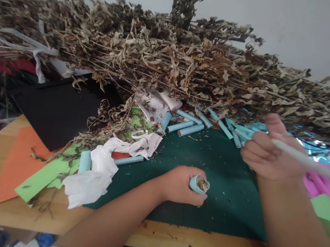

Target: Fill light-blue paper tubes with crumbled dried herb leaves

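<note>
Left hand (181, 186) wrapped tight round a light blue paper tube (197, 184) stuffed with dried leaf, down on the green mat (224, 204) near its front edge. Right hand (268, 154) curled round a white stick (316, 166), raised over the mat's right side, with more blue tubes (188, 127) along the back edge under the dried plant bundle (174, 57)

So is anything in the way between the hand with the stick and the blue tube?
Nothing visible. The right hand holds the white stick, the left hand grips the filled blue tube, and only bare green mat lies between them.
</note>
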Tool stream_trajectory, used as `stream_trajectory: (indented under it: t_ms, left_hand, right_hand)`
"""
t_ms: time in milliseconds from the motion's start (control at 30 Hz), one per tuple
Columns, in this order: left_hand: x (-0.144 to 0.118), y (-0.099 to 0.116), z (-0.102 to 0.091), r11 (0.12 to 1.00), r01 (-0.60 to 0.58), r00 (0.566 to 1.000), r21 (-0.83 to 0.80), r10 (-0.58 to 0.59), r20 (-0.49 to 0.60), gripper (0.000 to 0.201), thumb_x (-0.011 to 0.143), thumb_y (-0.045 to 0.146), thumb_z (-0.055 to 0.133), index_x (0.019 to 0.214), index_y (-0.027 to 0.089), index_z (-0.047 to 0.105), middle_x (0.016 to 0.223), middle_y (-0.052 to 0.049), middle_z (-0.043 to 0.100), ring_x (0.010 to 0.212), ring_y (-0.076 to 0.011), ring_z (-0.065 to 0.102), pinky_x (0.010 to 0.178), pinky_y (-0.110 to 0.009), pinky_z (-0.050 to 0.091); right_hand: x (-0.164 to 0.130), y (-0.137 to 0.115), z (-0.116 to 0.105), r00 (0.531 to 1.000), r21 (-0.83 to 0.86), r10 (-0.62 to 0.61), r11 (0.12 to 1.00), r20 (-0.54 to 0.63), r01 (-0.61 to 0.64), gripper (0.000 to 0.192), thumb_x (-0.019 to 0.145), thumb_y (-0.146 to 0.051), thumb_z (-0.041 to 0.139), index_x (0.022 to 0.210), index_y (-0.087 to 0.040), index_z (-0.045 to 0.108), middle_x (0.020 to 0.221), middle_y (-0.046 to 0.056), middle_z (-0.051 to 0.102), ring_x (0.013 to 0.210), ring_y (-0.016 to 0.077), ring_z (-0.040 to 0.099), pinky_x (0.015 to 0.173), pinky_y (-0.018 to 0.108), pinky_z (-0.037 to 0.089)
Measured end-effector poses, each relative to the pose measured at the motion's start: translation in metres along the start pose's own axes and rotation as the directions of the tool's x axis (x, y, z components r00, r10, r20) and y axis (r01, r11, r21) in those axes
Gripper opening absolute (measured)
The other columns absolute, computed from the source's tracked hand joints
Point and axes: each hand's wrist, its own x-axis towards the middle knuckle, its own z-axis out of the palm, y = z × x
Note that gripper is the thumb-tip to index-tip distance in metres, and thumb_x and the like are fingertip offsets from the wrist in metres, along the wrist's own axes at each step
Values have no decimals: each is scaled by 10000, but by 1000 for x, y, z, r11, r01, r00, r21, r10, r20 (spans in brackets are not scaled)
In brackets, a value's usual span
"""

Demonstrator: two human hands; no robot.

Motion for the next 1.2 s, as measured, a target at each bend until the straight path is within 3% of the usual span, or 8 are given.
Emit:
stream_trajectory:
  t_ms: [167,300,633,800,933,1033,1100,1200]
  left_hand:
    - [0,1,0,1000,5,1000,3,-5,-10,136,516,96,575,573,136,458,507,82,439,477,-34,383,462,-144,314]
    - [0,1,0,1000,-18,1000,-20,18,4,146,524,101,574,539,137,433,485,85,418,468,-31,368,456,-142,309]
    - [0,-1,1,999,-31,999,18,32,-8,132,525,123,575,553,139,447,511,76,437,491,-38,371,475,-149,316]
    - [-1,2,0,999,-28,1000,33,28,-7,129,524,116,570,551,139,446,502,80,416,480,-35,367,465,-142,310]
    - [-1,2,0,999,-36,999,36,36,-5,129,524,118,567,558,140,445,510,77,417,480,-35,366,453,-137,303]
    - [-1,2,0,999,-6,1000,39,7,-11,128,524,114,567,562,138,447,518,77,426,488,-35,372,459,-135,306]
    - [-1,2,0,1000,-4,1000,26,4,-10,132,522,108,569,560,138,447,512,81,416,486,-32,368,462,-133,306]
    - [-1,1,1,1000,-27,1000,13,27,-10,131,522,101,566,552,137,444,511,81,418,486,-32,370,462,-135,306]
  right_hand:
    - [2,12,-2,989,-130,140,981,-49,-146,301,636,-143,491,886,-307,461,386,-93,313,318,60,193,304,147,163]
    - [1,21,-1,991,44,91,995,-93,-87,269,655,-193,462,893,-316,437,401,-102,250,325,52,129,315,138,139]
    - [-4,31,3,969,122,152,984,-196,-130,317,613,-146,451,897,-286,460,379,-95,291,313,52,178,320,145,135]
    - [-9,26,4,944,45,-48,997,-325,66,352,602,-105,462,882,-319,459,361,-89,317,313,64,227,327,155,160]
    - [-15,22,3,960,-25,-7,1000,-280,0,301,635,-114,474,873,-298,486,383,-73,361,323,62,251,331,168,171]
    - [-20,18,7,905,-245,-265,951,-332,189,359,649,-55,470,923,-284,497,416,-60,399,368,78,308,360,192,236]
    - [-23,13,10,845,-173,-365,931,-390,322,351,668,-57,461,913,-306,490,403,-66,360,365,80,279,362,192,239]
    - [-24,9,9,900,23,-240,963,-364,267,238,718,-132,474,875,-311,488,387,-72,312,339,72,232,346,177,219]
